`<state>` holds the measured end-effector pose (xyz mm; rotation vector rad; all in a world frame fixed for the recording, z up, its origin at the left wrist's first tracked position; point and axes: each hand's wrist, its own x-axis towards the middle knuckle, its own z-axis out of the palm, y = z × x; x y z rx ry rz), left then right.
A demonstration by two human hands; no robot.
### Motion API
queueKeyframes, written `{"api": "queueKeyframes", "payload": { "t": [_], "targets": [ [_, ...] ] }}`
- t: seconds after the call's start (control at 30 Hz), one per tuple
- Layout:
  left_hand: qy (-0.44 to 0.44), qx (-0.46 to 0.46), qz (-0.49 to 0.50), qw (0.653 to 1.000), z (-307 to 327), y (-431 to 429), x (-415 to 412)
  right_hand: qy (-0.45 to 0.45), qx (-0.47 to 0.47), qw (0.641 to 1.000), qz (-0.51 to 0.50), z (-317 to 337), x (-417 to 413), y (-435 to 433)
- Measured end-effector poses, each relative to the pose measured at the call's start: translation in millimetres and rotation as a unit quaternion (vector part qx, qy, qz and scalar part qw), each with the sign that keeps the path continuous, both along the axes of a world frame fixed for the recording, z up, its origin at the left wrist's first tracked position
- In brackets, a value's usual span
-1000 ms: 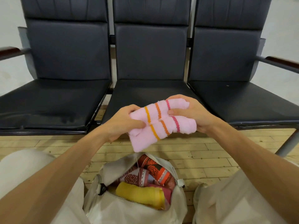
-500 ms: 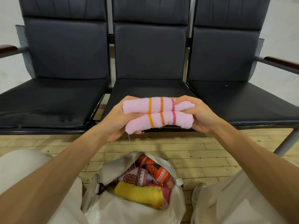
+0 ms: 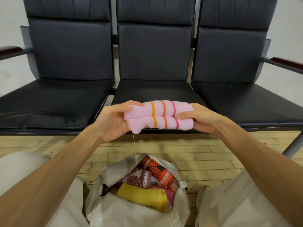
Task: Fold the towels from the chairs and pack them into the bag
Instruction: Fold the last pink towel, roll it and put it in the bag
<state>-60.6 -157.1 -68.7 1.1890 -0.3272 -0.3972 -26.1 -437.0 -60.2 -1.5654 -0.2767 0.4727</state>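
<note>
Nearest, on the wood floor [image 3: 205, 154] between the knees: beige bag [image 3: 131, 215], zip open, already stuffed with a yellow towel [image 3: 141, 196] and patterned red-orange towels [image 3: 155, 169]. Just above, dangling down to the opening: a loose thread [image 3: 136, 158] from the pink towel [image 3: 160, 117]. Held in mid-air over the bag, in front of the middle seat: the pink towel itself, doubled into a short two-layer bundle. Left hand [image 3: 113, 122] gripping its left end, right hand [image 3: 201, 119] curled round its right end. Folding seemingly finished; packing step at hand. Next: calls for lowering straight down and pressing into the little room beside the yellow towel, keeping both ends squeezed to prevent unfolding. Farthest: three black chairs [image 3: 152, 92] in a row.
</note>
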Motion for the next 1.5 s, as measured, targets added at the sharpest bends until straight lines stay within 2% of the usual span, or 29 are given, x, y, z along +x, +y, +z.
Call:
{"api": "queueKeyframes", "payload": {
  "t": [0.07,0.17,0.33,0.47,0.5,0.57,0.63,0.7,0.8,0.97,1.03,1.23,1.37,1.5],
  "targets": [
    [0.023,0.049,0.027,0.998,1,-1,0,-0.008,-0.043,0.999,0.03,-2,-1,-1],
    [0.043,0.143,0.049,0.988,-6,-7,1,-0.081,-0.08,0.991,0.07,-2,-3,-3],
    [0.089,0.158,-0.053,0.982,-14,-14,2,-0.231,-0.125,0.964,0.049,5,-7,-5],
    [0.181,0.144,-0.151,0.961,-19,-23,1,-0.314,-0.166,0.932,0.076,7,-12,2],
    [0.182,0.136,-0.188,0.955,-19,-25,0,-0.328,-0.169,0.926,0.082,7,-13,4],
    [0.148,0.161,-0.23,0.948,-21,-31,-2,-0.349,-0.175,0.916,0.09,3,-14,9],
    [0.111,0.247,-0.2,0.942,-26,-35,0,-0.358,-0.209,0.904,0.102,-1,-13,11],
    [0.072,0.354,-0.147,0.921,-30,-38,2,-0.324,-0.28,0.893,0.138,0,-12,11],
    [0.011,0.457,-0.117,0.882,-31,-41,4,-0.262,-0.4,0.853,0.208,4,-13,12],
    [-0.049,0.541,-0.109,0.833,-26,-49,5,-0.246,-0.502,0.797,0.228,-6,-13,40],
    [-0.062,0.57,-0.103,0.813,-28,-46,6,-0.221,-0.506,0.799,0.239,-16,-9,48],
    [-0.091,0.597,-0.102,0.791,-48,-31,7,-0.187,-0.44,0.847,0.231,-40,2,39],
    [-0.097,0.559,-0.074,0.82,-66,-23,12,-0.166,-0.398,0.878,0.208,-52,1,17],
    [-0.156,0.583,-0.06,0.795,-89,-30,21,-0.112,-0.347,0.913,0.183,-84,-2,8]
  ]
}}
